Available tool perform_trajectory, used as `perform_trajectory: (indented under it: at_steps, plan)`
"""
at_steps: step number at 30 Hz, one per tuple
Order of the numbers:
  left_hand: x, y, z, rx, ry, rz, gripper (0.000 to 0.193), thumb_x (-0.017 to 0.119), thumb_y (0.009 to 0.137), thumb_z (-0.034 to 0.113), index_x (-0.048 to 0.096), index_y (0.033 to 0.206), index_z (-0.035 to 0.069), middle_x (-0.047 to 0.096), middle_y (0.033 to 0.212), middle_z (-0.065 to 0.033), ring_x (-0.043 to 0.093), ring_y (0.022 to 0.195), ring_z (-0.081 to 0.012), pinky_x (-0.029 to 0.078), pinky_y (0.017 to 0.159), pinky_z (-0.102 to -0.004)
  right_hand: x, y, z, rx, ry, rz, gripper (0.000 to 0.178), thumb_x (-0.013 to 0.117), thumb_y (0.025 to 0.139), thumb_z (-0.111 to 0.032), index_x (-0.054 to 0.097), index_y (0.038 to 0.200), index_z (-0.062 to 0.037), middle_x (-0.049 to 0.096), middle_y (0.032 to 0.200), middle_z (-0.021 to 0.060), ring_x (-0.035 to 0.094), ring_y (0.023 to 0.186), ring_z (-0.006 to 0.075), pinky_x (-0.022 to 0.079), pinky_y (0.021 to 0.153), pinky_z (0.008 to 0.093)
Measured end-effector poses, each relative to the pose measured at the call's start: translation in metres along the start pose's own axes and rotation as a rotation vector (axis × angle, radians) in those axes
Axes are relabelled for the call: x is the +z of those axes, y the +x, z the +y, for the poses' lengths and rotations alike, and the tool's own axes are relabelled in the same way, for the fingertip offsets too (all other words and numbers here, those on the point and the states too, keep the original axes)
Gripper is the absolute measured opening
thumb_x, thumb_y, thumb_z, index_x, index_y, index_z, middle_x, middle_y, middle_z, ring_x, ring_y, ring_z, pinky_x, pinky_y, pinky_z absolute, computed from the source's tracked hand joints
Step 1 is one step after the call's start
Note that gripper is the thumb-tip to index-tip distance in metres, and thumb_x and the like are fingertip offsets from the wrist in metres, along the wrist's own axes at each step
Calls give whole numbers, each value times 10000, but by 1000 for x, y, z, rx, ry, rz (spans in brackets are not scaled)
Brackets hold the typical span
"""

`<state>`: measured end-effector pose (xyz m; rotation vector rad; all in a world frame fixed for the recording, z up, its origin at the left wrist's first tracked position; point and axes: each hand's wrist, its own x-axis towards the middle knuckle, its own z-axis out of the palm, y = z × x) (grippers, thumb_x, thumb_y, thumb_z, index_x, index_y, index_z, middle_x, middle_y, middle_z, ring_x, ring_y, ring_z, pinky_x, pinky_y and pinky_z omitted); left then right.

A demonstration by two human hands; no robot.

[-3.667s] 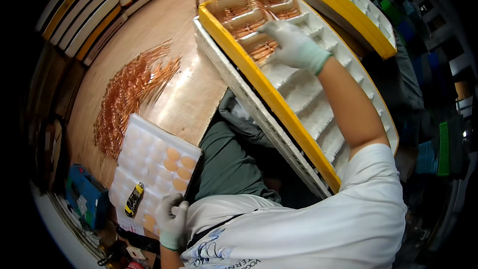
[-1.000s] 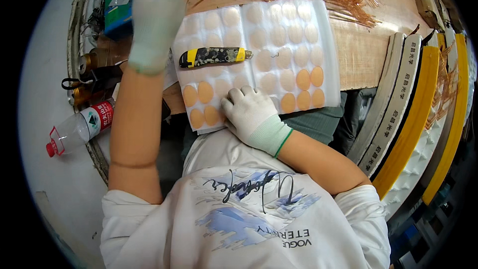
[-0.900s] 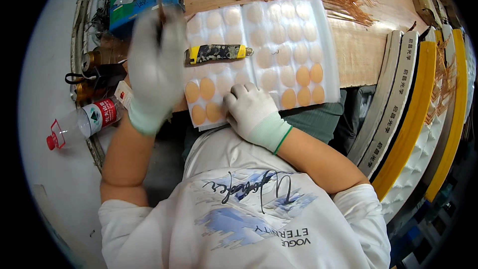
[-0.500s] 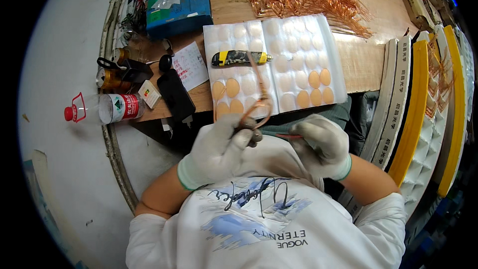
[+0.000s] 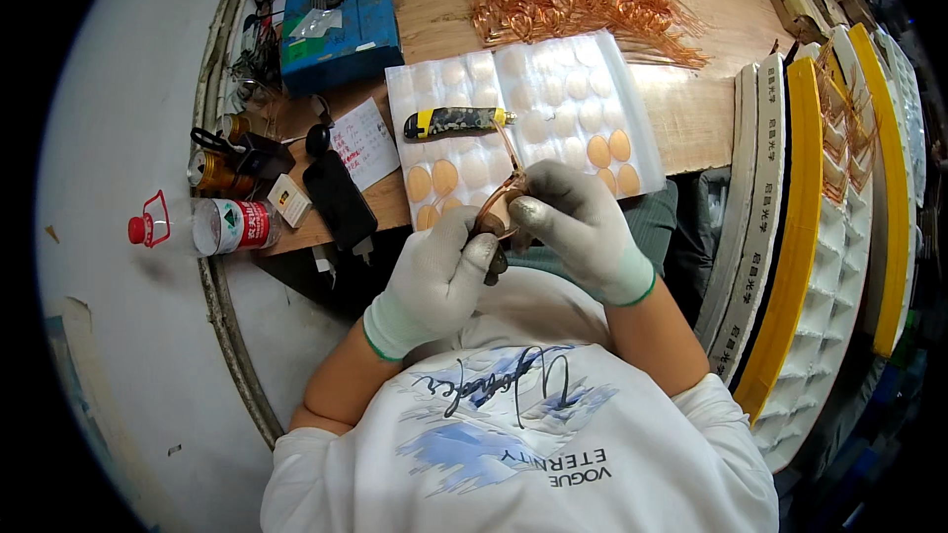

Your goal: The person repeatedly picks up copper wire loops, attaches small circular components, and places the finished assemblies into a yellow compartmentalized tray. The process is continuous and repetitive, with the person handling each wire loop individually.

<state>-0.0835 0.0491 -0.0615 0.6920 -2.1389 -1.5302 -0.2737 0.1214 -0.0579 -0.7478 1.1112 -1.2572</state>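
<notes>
Both gloved hands are meeting close to the person's chest, just below the near edge of the wooden workbench. The left hand is curling its fingers around the lower end of a copper wire coil, while the right hand is pinching the same coil between thumb and fingertips from the other side; the two gloves are touching each other around it. One thin copper lead is rising from the coil up over the white blister tray.

That tray is lying flat on the bench directly beyond the hands, with rows of round pockets, several along its near edge showing an orange tint. A utility knife with a camouflage handle and yellow end is resting across the tray's middle row. To the left of the tray, a black phone and a paper note are sitting near the bench edge, with a plastic bottle lying on its side further left. A blue box is sitting at the far left corner. Beyond the tray, a loose heap of copper coils is spreading over the wood. Along the right, yellow and white compartment trays are leaning on edge.
</notes>
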Motion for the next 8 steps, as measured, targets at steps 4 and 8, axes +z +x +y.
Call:
perform_trajectory:
  at_steps: [4,8]
  plan:
    - [-7,-5,4,-56,-50,-80,241,444,1040,183,536,1090,-34,651,719,-66,634,627,-132,515,611,-268,-9,1,-4,104,-17,-122,207,612,975,-165,651,1010,35,659,916,51,617,850,102,530,795,265]
    - [-9,-8,1,-66,-55,-92,246,456,1040,190,528,1101,-36,656,727,-62,638,624,-140,526,618,-269,-10,0,6,26,56,-176,208,618,971,-171,651,1023,28,660,916,65,628,859,124,531,831,280]
